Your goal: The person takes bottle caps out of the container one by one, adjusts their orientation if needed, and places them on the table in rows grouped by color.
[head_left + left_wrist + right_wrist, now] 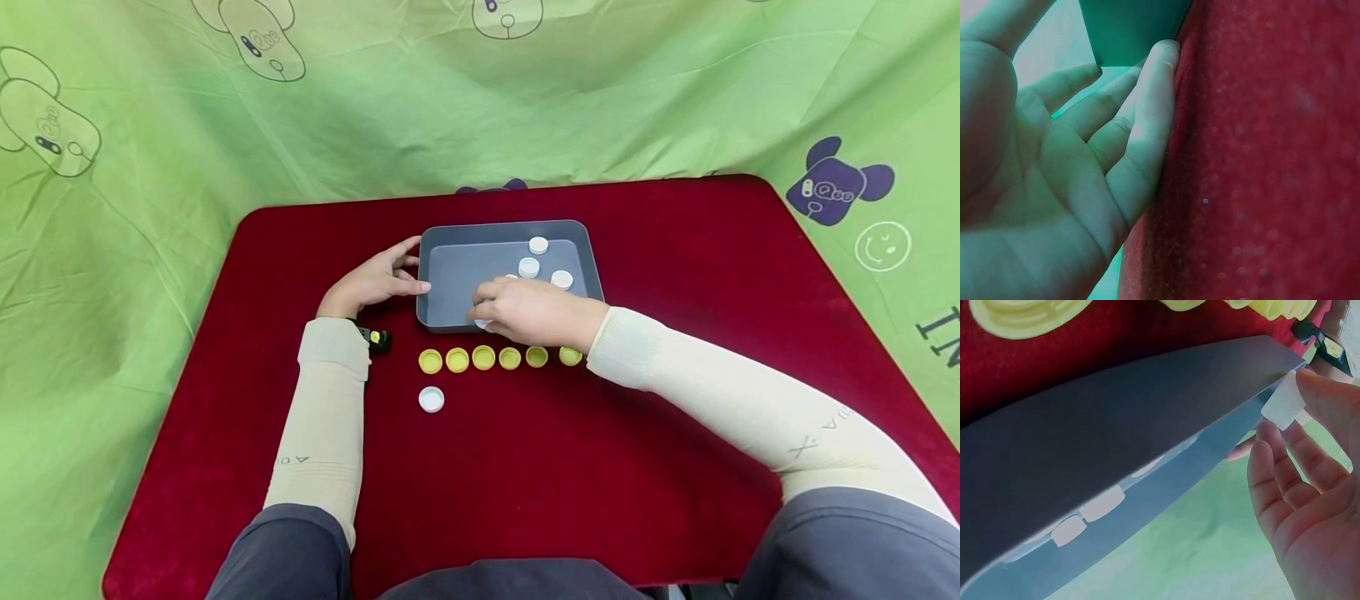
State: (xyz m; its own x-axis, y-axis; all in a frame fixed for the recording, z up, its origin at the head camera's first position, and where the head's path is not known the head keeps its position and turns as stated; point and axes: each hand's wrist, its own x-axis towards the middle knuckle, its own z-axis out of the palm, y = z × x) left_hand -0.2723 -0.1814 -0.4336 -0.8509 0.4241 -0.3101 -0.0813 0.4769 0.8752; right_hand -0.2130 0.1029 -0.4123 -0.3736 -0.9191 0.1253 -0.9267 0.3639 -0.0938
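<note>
Near its front wall, over the grey tray, my right hand pinches a white bottle cap between thumb and fingertips. In the head view the fingers cover most of that cap. Several other white caps lie inside the tray, towards its right half. At the tray's left side rests my left hand, thumb and fingers extended and spread, fingertips against the wall. In front of the tray, a row of several yellow caps lies with the hollow sides up. One white cap sits below the row's left end.
A dark red cloth covers the table. Green printed fabric hangs behind and at both sides. A small black device is strapped at the left wrist. The right forearm reaches across over the row's right end.
</note>
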